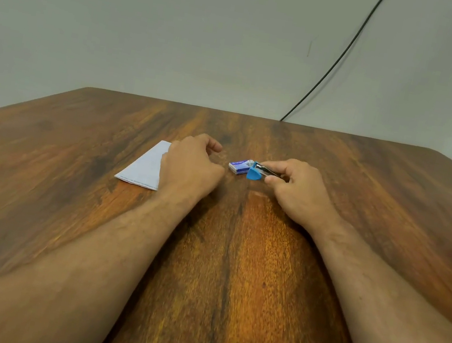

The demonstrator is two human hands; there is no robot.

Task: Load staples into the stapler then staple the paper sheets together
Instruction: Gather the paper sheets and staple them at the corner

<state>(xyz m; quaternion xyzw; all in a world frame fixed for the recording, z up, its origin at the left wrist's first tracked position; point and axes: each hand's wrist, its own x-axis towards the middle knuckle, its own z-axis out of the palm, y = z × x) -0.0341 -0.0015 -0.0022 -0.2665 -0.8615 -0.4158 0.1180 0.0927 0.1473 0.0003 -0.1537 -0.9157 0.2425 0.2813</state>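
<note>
Pinching the small blue stapler (260, 172) in its grip, the right hand (296, 192) holds it just above the worktop (233, 262), touching the staple box (239, 166). The left hand (190, 165) hovers loosely curled, empty, over the folded paper sheets' (143, 168) corner. Fumbling so small a stapler could spill staples.

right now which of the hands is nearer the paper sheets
Left. The left hand overlaps the right edge of the paper sheets; the right hand holds the stapler, farther right.
</note>
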